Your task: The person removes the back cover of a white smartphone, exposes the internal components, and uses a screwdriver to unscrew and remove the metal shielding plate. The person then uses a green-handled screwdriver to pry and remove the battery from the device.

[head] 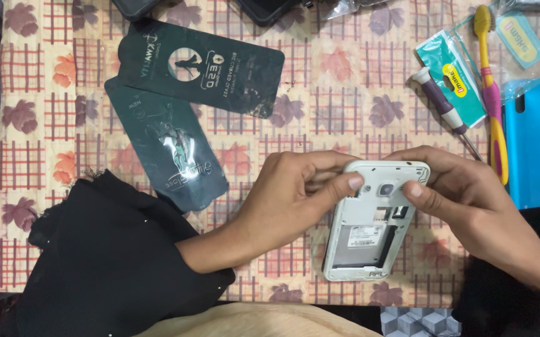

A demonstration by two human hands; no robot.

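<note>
While both thumbs press near its camera, the left hand (288, 193) and right hand (470, 193) close around the backless white phone (370, 224), just below the screwdriver (445, 109)

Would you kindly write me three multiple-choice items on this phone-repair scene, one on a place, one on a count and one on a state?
1. Where does the purple-handled screwdriver lie?
A. upper right of the cloth, beside the yellow-and-pink toothbrush
B. under the left sleeve
C. on the dark packets

2. How many dark green flat packets lie on the patterned tablecloth?
A. one
B. two
C. four

3. In what state is the white phone?
A. back cover on
B. wrapped in plastic
C. back cover off, battery bay bare

Answers: 1 A, the screwdriver lies at the upper right, just left of the toothbrush. 2 B, two packets overlap at the upper left. 3 C, the left hand and right hand grip its top end, and the camera and inner frame show.
</note>
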